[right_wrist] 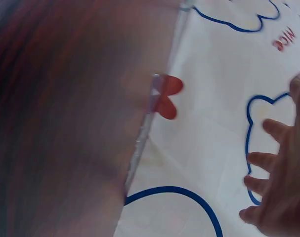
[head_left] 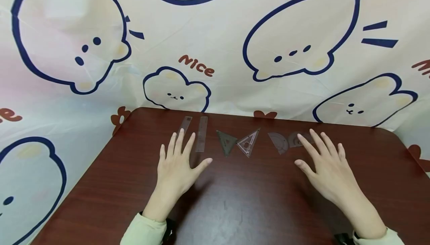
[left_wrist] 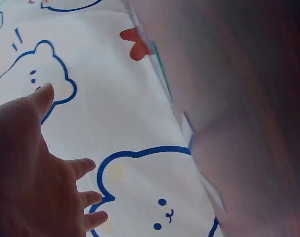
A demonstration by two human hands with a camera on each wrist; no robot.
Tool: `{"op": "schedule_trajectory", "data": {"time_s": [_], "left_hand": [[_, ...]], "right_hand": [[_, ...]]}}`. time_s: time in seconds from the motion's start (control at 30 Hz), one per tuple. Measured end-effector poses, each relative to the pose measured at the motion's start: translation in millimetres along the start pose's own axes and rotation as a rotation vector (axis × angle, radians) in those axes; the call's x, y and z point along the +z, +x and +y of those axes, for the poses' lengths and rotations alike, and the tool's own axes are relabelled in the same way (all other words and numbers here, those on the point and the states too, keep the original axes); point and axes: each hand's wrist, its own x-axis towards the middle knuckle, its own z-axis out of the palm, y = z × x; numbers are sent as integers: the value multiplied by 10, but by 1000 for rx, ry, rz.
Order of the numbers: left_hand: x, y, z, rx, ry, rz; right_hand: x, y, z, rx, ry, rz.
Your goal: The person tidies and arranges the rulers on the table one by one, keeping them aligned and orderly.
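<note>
My left hand (head_left: 176,170) hovers over the left part of the table, fingers spread and holding nothing. Its fingertips overlap one clear ruler (head_left: 186,122) in the head view; a second clear ruler (head_left: 201,135) lies just right of them. Over the right part, my right hand (head_left: 330,172) is spread the same way, with nothing in it. Its fingertips partly cover a clear protractor (head_left: 294,140). Another protractor (head_left: 278,142) lies to the left of that one. Between the hands are a dark greenish set square (head_left: 226,142) and a clear set square (head_left: 248,143), their corners close together.
The dark reddish-brown table (head_left: 231,200) has rounded far corners. Behind it and along the left hangs a white cloth (head_left: 221,36) printed with blue-outlined cartoon animals. The rulers, set squares and protractors form a row near the table's far edge.
</note>
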Motion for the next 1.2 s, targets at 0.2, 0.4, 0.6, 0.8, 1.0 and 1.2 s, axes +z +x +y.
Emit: {"op": "schedule_trajectory", "data": {"time_s": [0.2,0.4,0.6,0.8,1.0,1.2], "left_hand": [[-14,-3,-82,-8,-33,-8],[-13,-47,-138,16,-23,-2],[-11,-66,-210,40,37,-10],[-21,-45,-321,73,98,-28],[-41,32,-514,164,185,-62],[-71,98,-705,234,235,-42]], "right_hand": [[67,78,-42,-63,-21,5],[134,176,-138,-129,-43,-15],[193,337,-288,-184,-50,-51],[269,536,-430,-235,-50,-81],[344,757,-574,-299,19,-125],[456,1010,-710,-383,111,-130]]}}
